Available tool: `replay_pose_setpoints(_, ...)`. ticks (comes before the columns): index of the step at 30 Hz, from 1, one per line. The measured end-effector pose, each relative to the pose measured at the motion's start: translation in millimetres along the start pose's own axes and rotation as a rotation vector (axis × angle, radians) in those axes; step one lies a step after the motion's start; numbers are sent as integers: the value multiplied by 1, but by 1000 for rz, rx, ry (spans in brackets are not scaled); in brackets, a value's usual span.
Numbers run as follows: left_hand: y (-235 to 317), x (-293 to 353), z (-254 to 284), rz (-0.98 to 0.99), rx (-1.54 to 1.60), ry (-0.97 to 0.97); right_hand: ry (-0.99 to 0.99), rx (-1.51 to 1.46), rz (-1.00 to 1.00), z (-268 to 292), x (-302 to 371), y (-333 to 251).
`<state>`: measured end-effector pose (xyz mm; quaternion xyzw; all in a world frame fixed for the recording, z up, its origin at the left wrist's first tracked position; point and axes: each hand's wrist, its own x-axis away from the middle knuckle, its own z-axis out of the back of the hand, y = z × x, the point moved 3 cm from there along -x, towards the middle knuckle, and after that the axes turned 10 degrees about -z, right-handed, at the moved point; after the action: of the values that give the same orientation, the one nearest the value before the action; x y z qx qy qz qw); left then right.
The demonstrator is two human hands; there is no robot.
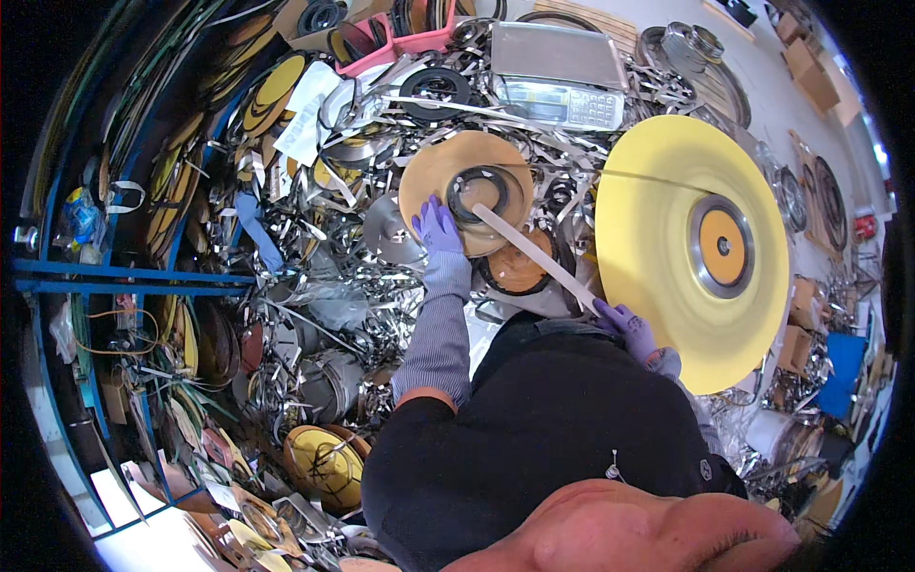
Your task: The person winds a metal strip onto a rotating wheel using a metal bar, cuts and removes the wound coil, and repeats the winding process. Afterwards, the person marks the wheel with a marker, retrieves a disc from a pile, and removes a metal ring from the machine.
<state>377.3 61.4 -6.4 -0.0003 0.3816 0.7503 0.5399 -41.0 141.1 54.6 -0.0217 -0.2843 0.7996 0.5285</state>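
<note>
My left hand [439,230], in a purple glove, rests with its fingers stretched out on the near-left rim of a tan disc [500,155]. A dark ring or coil [479,194] lies at the disc's middle. From there a pale flat strip [538,257] runs toward me and to the right. Its near end is at my right hand [629,331], also gloved in purple, with fingers closed at the strip. Just right of that hand stands a large yellow disc [658,238] with a metal ring and orange centre. Below the tan disc sits an orange-brown round piece [518,269].
Tangled metal strips [372,176] cover the bench around the discs. A scale [558,71] with a keypad stands at the back, by pink bins [424,40]. Blue shelving [133,278] with stacked discs is on the left. A blue-grey glove [257,232] lies near it.
</note>
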Motion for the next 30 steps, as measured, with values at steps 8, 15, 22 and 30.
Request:
replay_pose_setpoints(8,2,2,-17,149,421,146,-51,18,-86,-7,0,9)
replay_pose_setpoints(15,7,2,-17,144,653,207,-73,-12,-129,-6,1,11)
replay_pose_setpoints(22,12,2,-21,194,890,104,363,-190,-401,13,49,60)
replay_pose_setpoints(30,-1,1,-27,213,793,45,664,-166,-839,9,98,119)
